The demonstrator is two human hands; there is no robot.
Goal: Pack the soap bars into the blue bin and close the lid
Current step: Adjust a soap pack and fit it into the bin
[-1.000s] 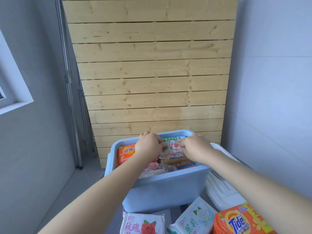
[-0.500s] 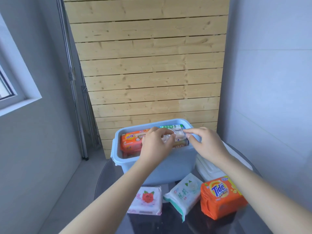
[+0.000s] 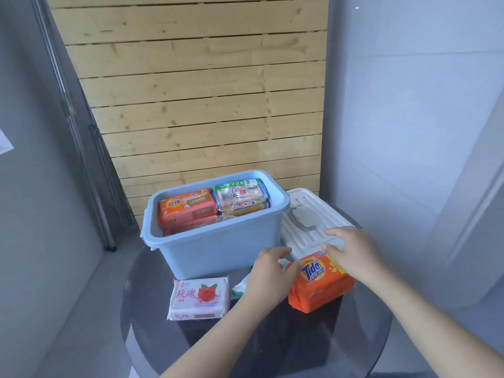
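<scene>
Packing is mid-way — both hands flank the orange Tide soap pack (image 3: pixel 320 279) on the round dark glass bench (image 3: pixel 362 336) before the open blue plastic bin (image 3: pixel 218 249). Left hand (image 3: pixel 268 274) and right hand (image 3: pixel 350 251) touch it, grip not yet clamped. Next: squeeze, lift over the rim.

A round bench (image 3: pixel 152 317) of dark smoked glass fills the near middle of the view, its surface glossy and partly see-through. Behind it, at the far side, a panel of pale wooden slats (image 3: pixel 207 105) stands upright, the boards running level with thin dark gaps between them and knots scattered across the grain. To the left of the panel lean some grey metal poles (image 3: pixel 90 170), tilted, with what may be black feet touching the grey floor (image 3: pixel 81 296). Plain grey walls (image 3: pixel 409 105) close in on the left and right. At the far left edge a white corner (image 3: pixel 4 144), perhaps a window sill, juts in.
</scene>
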